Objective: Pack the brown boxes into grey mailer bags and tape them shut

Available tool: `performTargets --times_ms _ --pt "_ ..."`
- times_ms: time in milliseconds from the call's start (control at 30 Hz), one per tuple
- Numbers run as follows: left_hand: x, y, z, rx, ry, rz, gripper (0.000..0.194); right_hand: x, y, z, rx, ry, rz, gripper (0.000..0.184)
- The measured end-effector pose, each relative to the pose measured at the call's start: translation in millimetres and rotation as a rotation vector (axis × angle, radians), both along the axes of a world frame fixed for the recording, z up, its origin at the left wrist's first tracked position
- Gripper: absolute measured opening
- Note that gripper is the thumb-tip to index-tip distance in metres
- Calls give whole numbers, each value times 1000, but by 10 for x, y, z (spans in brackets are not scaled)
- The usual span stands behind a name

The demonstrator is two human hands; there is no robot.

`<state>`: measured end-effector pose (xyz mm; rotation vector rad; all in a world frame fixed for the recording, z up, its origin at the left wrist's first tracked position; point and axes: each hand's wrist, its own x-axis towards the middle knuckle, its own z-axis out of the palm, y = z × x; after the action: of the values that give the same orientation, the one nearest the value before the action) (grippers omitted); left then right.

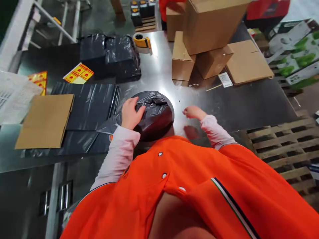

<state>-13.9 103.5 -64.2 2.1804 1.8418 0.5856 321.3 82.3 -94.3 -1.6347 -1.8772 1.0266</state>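
Note:
A round parcel wrapped in black plastic lies on the shiny steel table right in front of me. My left hand rests on its left side, fingers curled over the plastic and gripping it. My right hand hovers just above the table to the right of the parcel, apart from it, with the fingers drawn together in a loose pinch; what they hold, if anything, is too small to make out. My orange vest fills the lower part of the view.
Flat black bags and a cardboard sheet lie at the left. Yellow-red labels, stuffed black bags and a tape dispenser sit farther back. Cardboard boxes stand back right. A wooden pallet lies at the right.

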Motion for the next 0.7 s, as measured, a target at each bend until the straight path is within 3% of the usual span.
performTargets --times_ms 100,167,233,300,400,467,533,700 --pt "-829 -323 127 25 -44 163 59 102 347 14 118 -33 69 36" --pt "-1292 -561 181 -74 -111 223 67 -51 584 -11 278 19 225 60" --pt "-1538 -732 162 -161 -176 231 74 -306 807 -77 382 33 407 87" --pt "-1558 -806 73 -179 -196 215 70 -562 984 -169 425 -24 540 93" --pt "-1362 -765 -86 -149 -203 214 41 -775 1110 -282 440 -104 652 61" --pt "-1255 -699 -112 -100 -233 264 24 -774 1111 -287 466 -108 676 48" --pt "-1248 -649 -32 -15 -257 277 22 -705 1078 -215 522 -92 670 54" --pt "-1471 -641 338 156 -263 58 30 -554 1000 119 670 -95 634 68"
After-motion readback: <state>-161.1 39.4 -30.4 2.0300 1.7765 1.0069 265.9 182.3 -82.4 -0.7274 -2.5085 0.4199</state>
